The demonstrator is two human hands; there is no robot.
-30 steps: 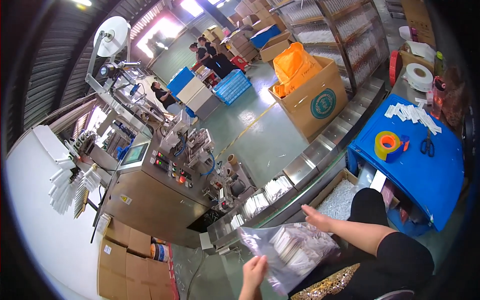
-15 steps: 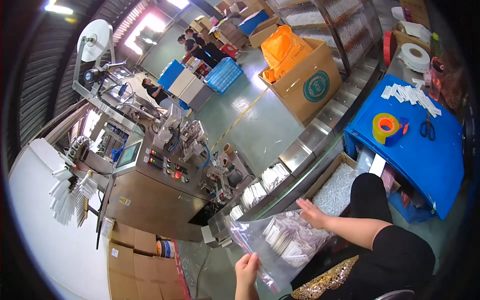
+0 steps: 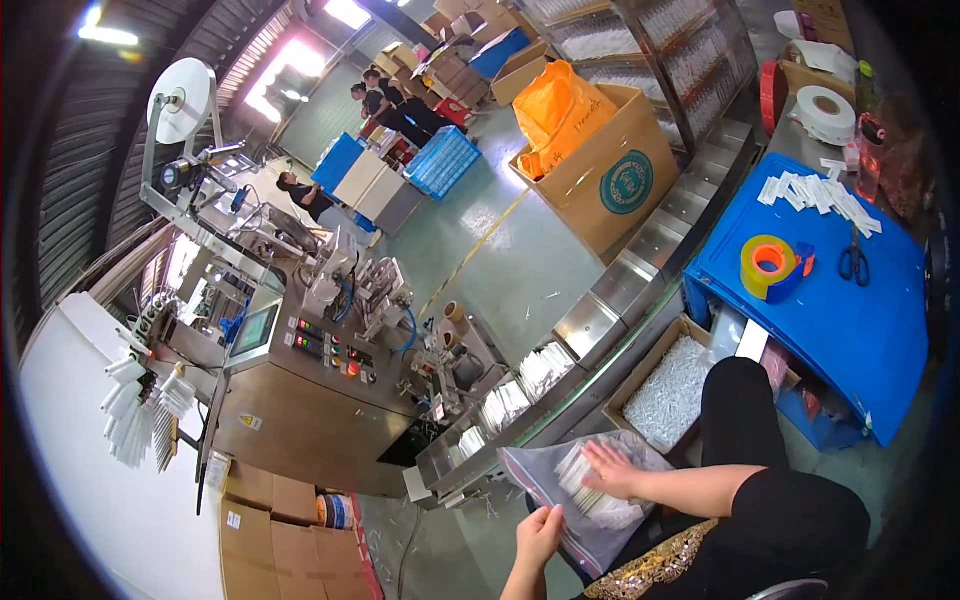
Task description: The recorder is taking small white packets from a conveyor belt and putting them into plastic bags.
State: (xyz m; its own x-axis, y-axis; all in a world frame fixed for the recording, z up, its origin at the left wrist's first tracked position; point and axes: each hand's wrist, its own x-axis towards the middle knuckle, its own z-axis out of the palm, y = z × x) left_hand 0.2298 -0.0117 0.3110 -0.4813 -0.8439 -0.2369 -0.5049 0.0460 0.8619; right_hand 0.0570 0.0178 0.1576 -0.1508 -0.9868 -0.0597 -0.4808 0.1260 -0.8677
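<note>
Beside the conveyor (image 3: 600, 345), both hands hold a clear bag (image 3: 590, 490) (white packets, seemingly).

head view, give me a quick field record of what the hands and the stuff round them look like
left hand: left hand pinches the near edge of the clear plastic bag
right hand: right hand lies flat on top of the bag, fingers spread
bag contents: small white packets, seen through the plastic
bag position: on the person's lap
beside it: cardboard box of white packets
conveyor: conveyor carries bundles of white packets
blue table: blue table with tape roll and scissors
</note>
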